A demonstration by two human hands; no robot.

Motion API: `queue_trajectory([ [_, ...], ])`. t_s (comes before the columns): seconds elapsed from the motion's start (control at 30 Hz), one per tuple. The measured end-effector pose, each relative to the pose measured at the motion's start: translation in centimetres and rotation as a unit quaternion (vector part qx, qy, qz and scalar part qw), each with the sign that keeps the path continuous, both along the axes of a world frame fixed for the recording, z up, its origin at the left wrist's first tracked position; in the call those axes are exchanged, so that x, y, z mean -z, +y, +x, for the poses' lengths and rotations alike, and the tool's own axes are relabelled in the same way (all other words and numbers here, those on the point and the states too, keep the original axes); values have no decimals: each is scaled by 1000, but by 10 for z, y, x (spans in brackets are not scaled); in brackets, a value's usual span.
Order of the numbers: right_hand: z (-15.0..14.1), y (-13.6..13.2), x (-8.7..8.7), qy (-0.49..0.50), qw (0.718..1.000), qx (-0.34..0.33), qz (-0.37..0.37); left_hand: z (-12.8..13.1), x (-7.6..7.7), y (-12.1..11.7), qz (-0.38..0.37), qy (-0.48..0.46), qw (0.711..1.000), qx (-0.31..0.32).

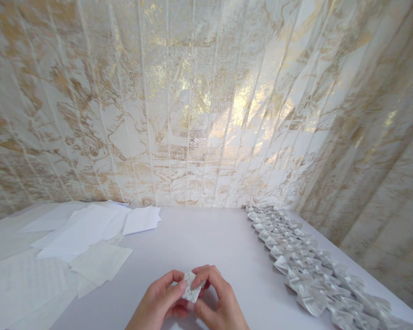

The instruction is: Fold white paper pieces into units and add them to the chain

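Observation:
A small folded piece of printed paper (190, 293) is held between both hands, just above the table near its front edge. My left hand (163, 295) pinches it from the left, thumb on the near face and fingers behind. From the right, my right hand (218, 293) grips it, with a finger over its front and the thumb at its lower edge. The paper looks greyish white with faint print and an angular outline. Its back side is hidden by the fingers.
Rows of folded printed-paper pieces (306, 266) run along the table's right side. White sheets (79, 229) and a small stack of white paper (141, 221) lie at the left, beside printed sheets (24, 284). A patterned curtain (192, 114) hangs behind the white table (192, 238).

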State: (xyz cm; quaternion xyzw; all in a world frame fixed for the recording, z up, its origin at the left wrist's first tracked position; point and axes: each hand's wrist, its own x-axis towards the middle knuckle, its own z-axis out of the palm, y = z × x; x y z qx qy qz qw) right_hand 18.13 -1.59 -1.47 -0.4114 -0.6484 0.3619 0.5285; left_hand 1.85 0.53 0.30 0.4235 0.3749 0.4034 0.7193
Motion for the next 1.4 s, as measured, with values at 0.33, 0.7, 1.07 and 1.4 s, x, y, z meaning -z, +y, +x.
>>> queue_trajectory([
  [0.33,-1,5,3,110,987,-12,-118,-4,2,3,40,26,995,82],
  [0.7,-6,6,10,191,973,-52,-122,-3,5,-5,145,84,982,82],
  [1.07,-10,6,23,196,965,-127,-117,0,13,-6,104,26,987,117],
  [1.4,-2,-3,0,-10,998,-55,16,-3,6,-2,114,34,990,76],
])
